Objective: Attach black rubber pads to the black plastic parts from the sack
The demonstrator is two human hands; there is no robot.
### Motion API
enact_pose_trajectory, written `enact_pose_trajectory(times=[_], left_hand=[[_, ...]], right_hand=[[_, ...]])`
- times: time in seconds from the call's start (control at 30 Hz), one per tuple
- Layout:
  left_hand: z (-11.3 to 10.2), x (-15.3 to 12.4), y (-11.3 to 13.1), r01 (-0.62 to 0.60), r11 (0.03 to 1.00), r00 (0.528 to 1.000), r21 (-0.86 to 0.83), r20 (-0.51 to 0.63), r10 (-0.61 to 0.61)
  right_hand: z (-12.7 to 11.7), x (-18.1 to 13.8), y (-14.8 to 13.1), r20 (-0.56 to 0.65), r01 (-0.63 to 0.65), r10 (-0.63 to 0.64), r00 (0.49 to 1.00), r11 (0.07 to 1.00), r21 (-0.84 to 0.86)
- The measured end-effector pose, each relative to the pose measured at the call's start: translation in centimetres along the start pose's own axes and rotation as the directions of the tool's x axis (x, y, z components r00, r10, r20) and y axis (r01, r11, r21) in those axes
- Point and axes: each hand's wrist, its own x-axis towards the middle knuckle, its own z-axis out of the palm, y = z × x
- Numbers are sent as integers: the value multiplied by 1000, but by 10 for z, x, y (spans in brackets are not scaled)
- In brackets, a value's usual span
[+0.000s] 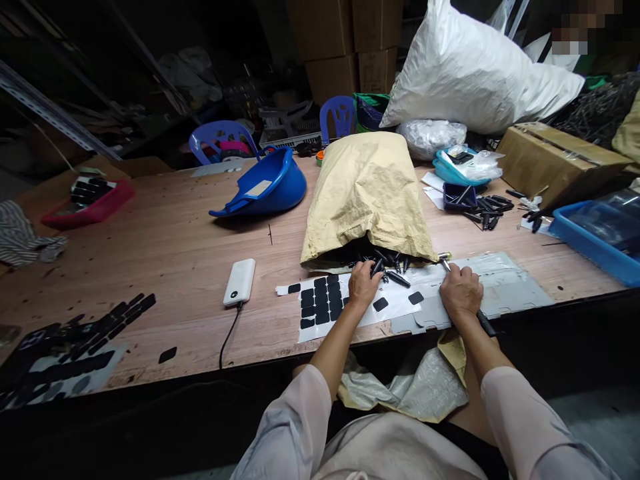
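My left hand (pixel 363 283) is closed on a small black plastic part at the mouth of a tan sack (pixel 367 193), where several black parts (pixel 393 263) spill out. My right hand (pixel 461 293) grips a thin tool (pixel 484 323) with a metal tip and black handle, resting on a grey plate (pixel 505 290). A white sheet with black adhesive pads (pixel 323 303) lies between and left of my hands. Two loose pads (pixel 381 304) sit on the sheet beside my left wrist.
A white power bank (pixel 240 281) with a cable lies left of the sheet. Further off are a blue scoop (pixel 267 187), a red tray (pixel 93 203), more pad sheets (pixel 75 347) at the left edge, a cardboard box (pixel 555 160), a blue bin (pixel 600 233) and a white sack (pixel 470 67).
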Motion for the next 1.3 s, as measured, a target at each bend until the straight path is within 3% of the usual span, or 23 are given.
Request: enact_pose_trajectory(times=[0.1, 0.2, 0.37, 0.47, 0.67, 0.83, 0.93, 1.07, 1.2, 1.3], left_hand=[[-3, 4, 0, 15, 997, 998, -81, -65, -21], [-10, -10, 1, -89, 985, 989, -150, -134, 69], [-4, -66, -6, -320, 918, 941, -234, 29, 336], [10, -88, -16, -335, 919, 925, -210, 113, 363], [20, -87, -24, -371, 917, 911, -144, 134, 390], [19, -85, -22, -344, 929, 918, -137, 158, 364], [19, -86, -21, -349, 929, 917, -121, 158, 365], [21, -86, -20, -370, 923, 912, -104, 149, 382], [22, -85, -21, -353, 928, 917, -122, 152, 369], [23, -84, -23, -323, 934, 925, -152, 157, 345]], right_hand=[[0, 0, 0, 8, 5, -5, 1000, 1000, 1], [-1, 0, 0, 15, 1, -1, 1000, 1000, -2], [-2, 0, -1, 12, -4, 3, 1000, 1000, 7], [-3, 0, -1, 11, -10, 10, 1000, 1000, 15], [-5, 3, 1, 13, -11, 10, 1000, 999, 50], [-8, 8, 14, 69, -84, 70, 995, 970, 227], [-14, -11, 19, -3, -73, 82, 997, 903, 424], [-30, -63, 14, -60, 41, -2, 998, 753, 657], [-41, -113, 0, -76, 170, -175, 982, 623, 763], [-42, -131, -9, -98, 231, -246, 964, 601, 765]])
